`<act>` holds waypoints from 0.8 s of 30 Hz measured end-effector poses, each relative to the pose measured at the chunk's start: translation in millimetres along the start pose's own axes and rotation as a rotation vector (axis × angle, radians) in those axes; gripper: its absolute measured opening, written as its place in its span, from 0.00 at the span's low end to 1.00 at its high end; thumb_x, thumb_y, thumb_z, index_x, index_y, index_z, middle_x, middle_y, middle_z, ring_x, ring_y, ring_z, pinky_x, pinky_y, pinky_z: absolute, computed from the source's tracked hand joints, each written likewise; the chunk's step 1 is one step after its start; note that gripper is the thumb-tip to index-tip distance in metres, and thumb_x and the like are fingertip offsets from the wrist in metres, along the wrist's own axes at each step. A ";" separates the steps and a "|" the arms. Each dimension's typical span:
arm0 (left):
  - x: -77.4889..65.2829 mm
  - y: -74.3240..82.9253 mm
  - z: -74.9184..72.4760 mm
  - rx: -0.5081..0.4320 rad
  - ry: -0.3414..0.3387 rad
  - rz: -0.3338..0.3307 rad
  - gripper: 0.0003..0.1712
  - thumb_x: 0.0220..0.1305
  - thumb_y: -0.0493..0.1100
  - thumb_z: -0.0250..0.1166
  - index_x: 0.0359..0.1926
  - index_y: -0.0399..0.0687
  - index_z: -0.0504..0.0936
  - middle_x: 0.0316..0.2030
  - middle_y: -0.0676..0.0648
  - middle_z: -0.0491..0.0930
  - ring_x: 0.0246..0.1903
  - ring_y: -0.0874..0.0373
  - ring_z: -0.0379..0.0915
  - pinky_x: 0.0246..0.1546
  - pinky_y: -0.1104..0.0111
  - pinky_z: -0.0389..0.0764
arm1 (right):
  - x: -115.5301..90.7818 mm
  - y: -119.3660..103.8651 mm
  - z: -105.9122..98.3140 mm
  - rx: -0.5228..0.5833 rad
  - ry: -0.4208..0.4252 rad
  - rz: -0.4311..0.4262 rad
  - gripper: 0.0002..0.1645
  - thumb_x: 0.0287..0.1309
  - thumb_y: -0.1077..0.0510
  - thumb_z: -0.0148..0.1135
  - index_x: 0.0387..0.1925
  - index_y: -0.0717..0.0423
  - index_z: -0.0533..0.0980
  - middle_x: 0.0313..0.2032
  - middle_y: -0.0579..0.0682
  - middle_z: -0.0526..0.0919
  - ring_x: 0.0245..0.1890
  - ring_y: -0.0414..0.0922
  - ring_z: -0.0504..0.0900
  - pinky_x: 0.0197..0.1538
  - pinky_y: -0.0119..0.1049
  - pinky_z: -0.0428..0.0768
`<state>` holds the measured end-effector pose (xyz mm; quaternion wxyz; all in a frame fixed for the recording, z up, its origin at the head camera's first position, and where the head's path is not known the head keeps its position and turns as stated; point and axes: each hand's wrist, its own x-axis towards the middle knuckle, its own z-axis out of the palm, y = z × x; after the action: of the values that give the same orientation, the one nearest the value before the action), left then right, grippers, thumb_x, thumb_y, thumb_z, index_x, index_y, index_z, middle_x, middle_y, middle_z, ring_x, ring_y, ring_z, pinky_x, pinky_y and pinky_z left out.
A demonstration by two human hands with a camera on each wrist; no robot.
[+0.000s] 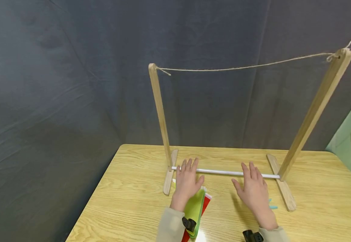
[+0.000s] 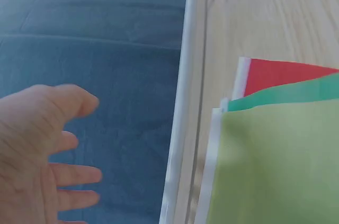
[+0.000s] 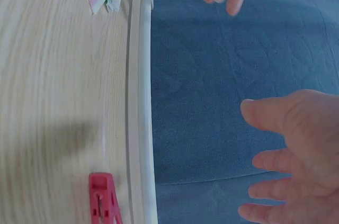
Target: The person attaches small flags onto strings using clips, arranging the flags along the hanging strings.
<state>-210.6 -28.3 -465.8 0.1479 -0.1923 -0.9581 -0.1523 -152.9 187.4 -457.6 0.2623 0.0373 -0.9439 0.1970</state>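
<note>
Zero grip in left hand or right hand, with fingers loose. See flat green-and-red cloth stack beneath nearer left hand, running lengthwise toward wood-grain table near edge.

In the head view, the left hand and its sleeve cover part of the yellow-green sheet, which itself hides much of the red sheet, while the right hand covers a stretch of the white rod, and of the light blue pieces beside it too little shows to tell what they are. The bottom edge there cuts the sleeve and the table. In the right wrist view the red clothespin is cut by the bottom edge, and in the left wrist view the yellow-green sheet runs out of the picture at the right.
</note>
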 end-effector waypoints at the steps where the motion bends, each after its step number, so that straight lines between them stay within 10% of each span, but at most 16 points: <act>1: -0.1 -2.6 -0.6 -0.027 -0.003 -0.006 0.36 0.62 0.54 0.58 0.68 0.47 0.62 0.62 0.39 0.68 0.62 0.40 0.61 0.57 0.43 0.62 | -0.2 1.0 -0.3 0.002 0.004 -0.004 0.41 0.48 0.56 0.70 0.59 0.71 0.64 0.58 0.77 0.63 0.54 0.73 0.64 0.41 0.68 0.69; 13: -3.4 -34.9 -1.6 -0.203 0.082 -0.019 0.21 0.58 0.40 0.64 0.53 0.38 0.78 0.47 0.41 0.80 0.48 0.45 0.75 0.48 0.49 0.72 | -6.7 15.3 -7.1 0.044 -0.015 0.044 0.32 0.46 0.60 0.70 0.52 0.73 0.71 0.42 0.73 0.75 0.36 0.66 0.76 0.22 0.51 0.75; 24: -9.4 -59.2 2.4 -0.324 0.031 -0.095 0.13 0.58 0.36 0.64 0.45 0.36 0.82 0.42 0.39 0.82 0.39 0.47 0.79 0.37 0.60 0.78 | -15.8 33.1 -11.3 0.106 -0.041 0.094 0.24 0.44 0.65 0.69 0.44 0.73 0.73 0.36 0.69 0.76 0.34 0.63 0.77 0.29 0.53 0.76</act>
<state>-227.4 -82.5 -485.1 0.1223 -0.1658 -0.9266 -0.3147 -139.6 221.8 -468.5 0.2311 0.0107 -0.9381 0.2579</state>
